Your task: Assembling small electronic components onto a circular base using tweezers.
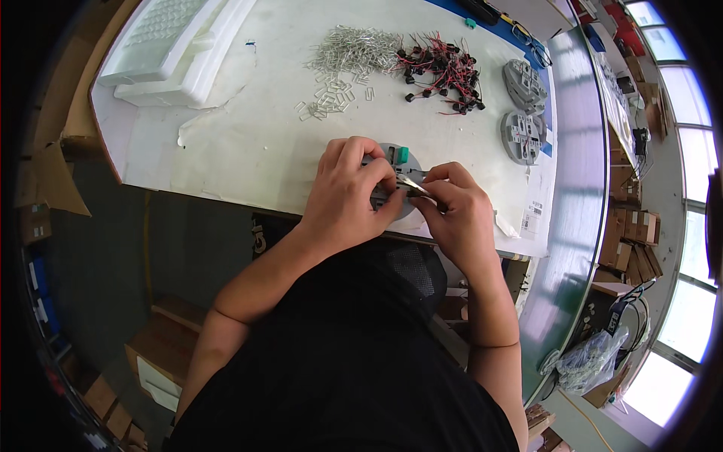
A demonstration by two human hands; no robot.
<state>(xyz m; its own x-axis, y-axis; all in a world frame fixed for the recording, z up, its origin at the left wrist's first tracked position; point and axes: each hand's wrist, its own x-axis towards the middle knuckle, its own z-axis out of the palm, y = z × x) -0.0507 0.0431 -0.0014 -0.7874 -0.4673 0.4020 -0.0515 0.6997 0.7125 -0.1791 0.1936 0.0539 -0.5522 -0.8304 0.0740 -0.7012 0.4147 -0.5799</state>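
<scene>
A grey round base [409, 165] with a green block [401, 154] on it lies at the table's near edge, partly covered by my hands. My left hand [345, 192] is curled over its left side, thumb and forefinger closed in near its middle. From the right, my right hand [456, 205] pinches a slim, pale-tipped piece [410, 183], its tip over the base. Its exact kind is too small to tell. What lies beneath my left fingertips is hidden.
Beyond my hands are a heap of U-shaped metal clips [354, 56] and a pile of small black parts with red wires [443, 71]. Grey round assemblies [523, 138] stand at the right. White foam trays [169, 64] sit far left on the table [256, 143].
</scene>
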